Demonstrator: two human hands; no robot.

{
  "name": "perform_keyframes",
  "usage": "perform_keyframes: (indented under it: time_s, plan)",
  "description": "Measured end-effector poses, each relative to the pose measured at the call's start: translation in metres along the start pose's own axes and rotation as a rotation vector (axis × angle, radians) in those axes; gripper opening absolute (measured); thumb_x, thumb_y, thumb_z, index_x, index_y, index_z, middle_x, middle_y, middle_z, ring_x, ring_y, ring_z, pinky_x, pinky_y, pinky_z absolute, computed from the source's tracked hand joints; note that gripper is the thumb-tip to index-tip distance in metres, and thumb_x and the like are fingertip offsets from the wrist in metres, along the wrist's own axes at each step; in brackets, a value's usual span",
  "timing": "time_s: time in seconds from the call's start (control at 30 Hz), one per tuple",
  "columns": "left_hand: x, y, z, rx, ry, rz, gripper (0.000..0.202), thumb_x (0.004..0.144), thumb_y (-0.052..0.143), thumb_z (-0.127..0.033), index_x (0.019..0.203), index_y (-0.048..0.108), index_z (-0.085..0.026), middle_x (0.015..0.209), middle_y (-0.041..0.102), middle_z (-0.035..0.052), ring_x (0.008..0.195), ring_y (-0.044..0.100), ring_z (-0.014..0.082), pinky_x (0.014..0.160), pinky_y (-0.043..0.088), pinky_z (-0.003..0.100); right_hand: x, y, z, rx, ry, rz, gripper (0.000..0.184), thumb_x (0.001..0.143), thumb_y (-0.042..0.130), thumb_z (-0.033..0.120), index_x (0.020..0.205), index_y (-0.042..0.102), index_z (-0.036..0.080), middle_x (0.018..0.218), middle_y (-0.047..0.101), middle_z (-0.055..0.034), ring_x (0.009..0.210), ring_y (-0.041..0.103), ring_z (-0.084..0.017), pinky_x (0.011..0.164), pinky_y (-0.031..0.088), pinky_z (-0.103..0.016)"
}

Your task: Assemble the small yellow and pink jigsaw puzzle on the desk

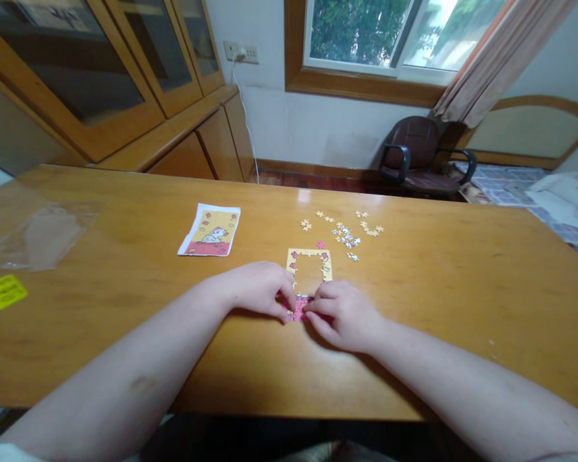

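A partly joined jigsaw puzzle (310, 251) lies on the table before me, its yellow border framing a gap that shows bare wood, with pink pieces (298, 310) along the near edge. My left hand (268, 290) grips the puzzle's lower left edge, thumb and fingers curled around that corner. From the right, my right hand (343, 314) has its fingertips drawn together on the pink part. Whether a separate piece sits in those fingertips is too small to tell. One loose pink piece (320, 244) lies just beyond the top border.
Loose puzzle pieces (347, 236) are scattered beyond the puzzle to the right. A reference picture (210, 231) of a white animal lies to the left. Farther left are a clear plastic bag (43, 234) and a yellow label (2, 296). An armchair (417, 154) stands behind the table.
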State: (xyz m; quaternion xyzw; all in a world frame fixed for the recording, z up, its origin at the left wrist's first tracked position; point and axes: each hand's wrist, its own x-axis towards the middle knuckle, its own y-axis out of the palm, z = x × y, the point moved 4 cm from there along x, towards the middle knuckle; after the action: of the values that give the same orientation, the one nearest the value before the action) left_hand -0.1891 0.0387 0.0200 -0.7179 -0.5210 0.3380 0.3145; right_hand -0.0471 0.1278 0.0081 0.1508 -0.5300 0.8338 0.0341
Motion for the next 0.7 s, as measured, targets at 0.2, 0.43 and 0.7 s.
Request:
perform_keyframes:
  time_s: [0.2,0.43,0.7]
  plan:
    - [0.001,0.001,0.002,-0.058,0.021,-0.024,0.011,0.072,0.074,-0.031,0.083,0.077,-0.031,0.065,0.063,-0.003,0.06,0.053,0.0101,0.055,0.034,0.021,0.002,0.004,0.0,-0.019,-0.001,0.05,0.021,0.089,0.052,0.025,0.086,0.072,0.02,0.075,0.062,-0.0044,0.069,0.054,-0.015,0.068,0.042,-0.029]
    - [0.002,0.0,-0.006,-0.029,0.058,-0.111,0.017,0.08,0.063,-0.031,0.072,0.073,-0.022,0.063,0.059,-0.0003,0.059,0.052,0.01,0.057,0.036,0.021,0.001,-0.001,-0.003,0.033,-0.02,0.006,0.019,0.089,0.053,0.024,0.087,0.071,0.019,0.077,0.065,-0.005,0.073,0.057,-0.015,0.069,0.044,-0.029]
    - [0.004,-0.002,0.0,-0.008,0.096,-0.29,0.026,0.083,0.054,-0.028,0.061,0.062,-0.018,0.061,0.054,-0.0001,0.058,0.048,0.0104,0.058,0.036,0.024,0.016,-0.027,-0.057,-0.163,0.312,-0.103,0.019,0.089,0.052,0.018,0.096,0.07,0.018,0.091,0.069,-0.0074,0.083,0.062,-0.018,0.075,0.049,-0.031]
